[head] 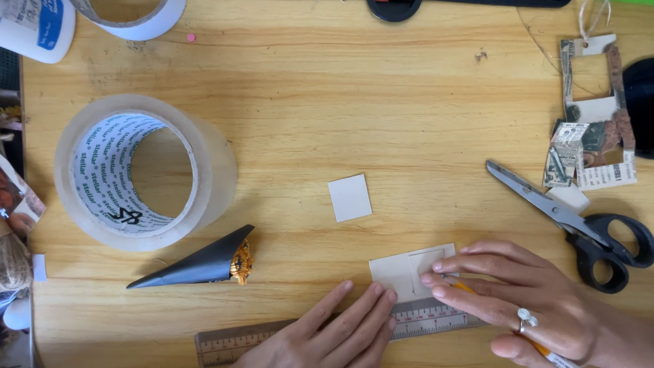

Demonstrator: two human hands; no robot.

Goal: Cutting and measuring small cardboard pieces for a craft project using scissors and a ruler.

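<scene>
Now left hand [334, 327] flat, pressing ruler [422, 318]; right hand [524, 300] grip closed w/ pencil [465, 288] on card [398, 269].

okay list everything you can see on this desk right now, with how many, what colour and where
tape roll: one, clear, left
second tape roll: one, white, top left edge
bottle: one, white, top left corner
paper cone: one, black, below the clear roll
card square: one, white, centre
card piece: one, white, under the fingers
ruler: one, clear, bottom edge
scissors: one, black handles, right
collage cutouts: several, printed, upper right
table: one, light wood
left hand: pressing the ruler
right hand: holding an orange pencil
</scene>
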